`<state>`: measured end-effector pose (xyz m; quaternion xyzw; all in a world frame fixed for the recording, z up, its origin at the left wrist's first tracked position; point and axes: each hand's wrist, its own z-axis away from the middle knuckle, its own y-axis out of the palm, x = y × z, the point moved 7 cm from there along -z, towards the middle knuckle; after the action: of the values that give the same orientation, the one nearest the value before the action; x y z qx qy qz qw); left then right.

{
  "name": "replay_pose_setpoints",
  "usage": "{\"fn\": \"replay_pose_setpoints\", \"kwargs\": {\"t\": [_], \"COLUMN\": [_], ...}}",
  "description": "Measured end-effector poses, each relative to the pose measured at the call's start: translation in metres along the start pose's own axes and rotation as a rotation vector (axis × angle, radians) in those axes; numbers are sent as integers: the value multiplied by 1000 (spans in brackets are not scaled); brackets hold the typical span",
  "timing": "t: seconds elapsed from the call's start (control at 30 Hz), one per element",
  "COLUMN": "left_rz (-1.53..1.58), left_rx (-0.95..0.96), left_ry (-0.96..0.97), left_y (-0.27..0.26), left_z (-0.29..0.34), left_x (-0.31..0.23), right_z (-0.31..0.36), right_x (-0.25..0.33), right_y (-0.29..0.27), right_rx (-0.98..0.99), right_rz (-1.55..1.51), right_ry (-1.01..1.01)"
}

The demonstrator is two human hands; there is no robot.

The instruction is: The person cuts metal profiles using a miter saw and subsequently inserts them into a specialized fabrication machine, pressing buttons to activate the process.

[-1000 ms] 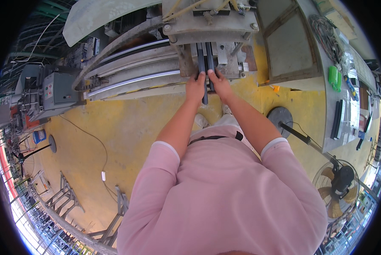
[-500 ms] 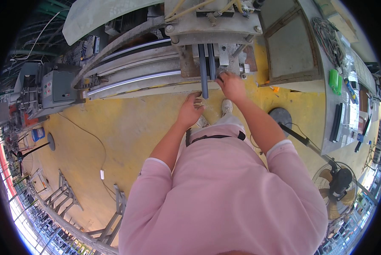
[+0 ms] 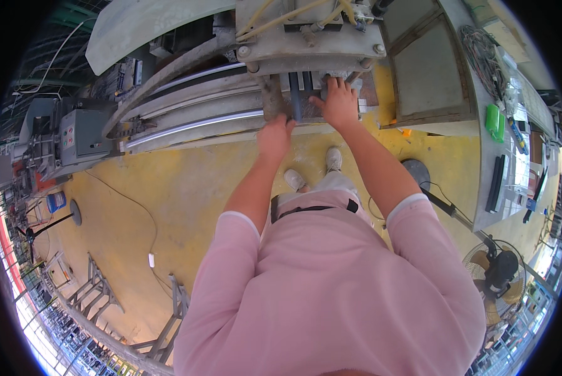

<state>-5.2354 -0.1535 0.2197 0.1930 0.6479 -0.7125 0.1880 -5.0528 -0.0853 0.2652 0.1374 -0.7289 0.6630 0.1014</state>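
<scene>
Two long dark grey bars (image 3: 295, 94) lie side by side under the press head (image 3: 309, 49) of a machine, pointing towards me. The left bar reaches nearly to the bed's front edge. My left hand (image 3: 274, 136) is at that edge, just left of this bar's near end. Its fingers are curled in, and what they grip, if anything, is hidden. My right hand (image 3: 340, 109) lies right of the bars, with fingers stretched forward over the metal fixture and thumb out towards the bars. Its palm hides part of the fixture.
Shiny guide rails (image 3: 196, 130) run left from the press. A grey control box (image 3: 82, 138) with buttons stands at the left. On the right are a workbench (image 3: 486, 169) carrying a green item (image 3: 495, 122), and a standing fan (image 3: 500, 272). A cable (image 3: 146, 203) crosses the yellow floor.
Both hands have moved forward to the machine. The left bar no longer sticks out as far towards me. My right hand has spread its fingers over the fixture, while the left has curled its fingers.
</scene>
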Motion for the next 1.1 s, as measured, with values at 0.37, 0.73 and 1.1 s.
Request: {"fn": "replay_pose_setpoints", "kwargs": {"t": [0.37,0.73,1.1], "left_rz": [534,497,661], "left_rx": [-328,-400,-403], "left_ry": [-98,-191,-257], "left_y": [-14,7,29], "left_z": [-52,-61,-64], "left_x": [6,3,17], "right_z": [-6,-10,-11], "right_x": [9,11,1], "right_y": [3,8,14], "right_rx": [-67,-38,34], "right_rz": [-117,-109,-178], "right_ry": [-82,-2,-38]}}
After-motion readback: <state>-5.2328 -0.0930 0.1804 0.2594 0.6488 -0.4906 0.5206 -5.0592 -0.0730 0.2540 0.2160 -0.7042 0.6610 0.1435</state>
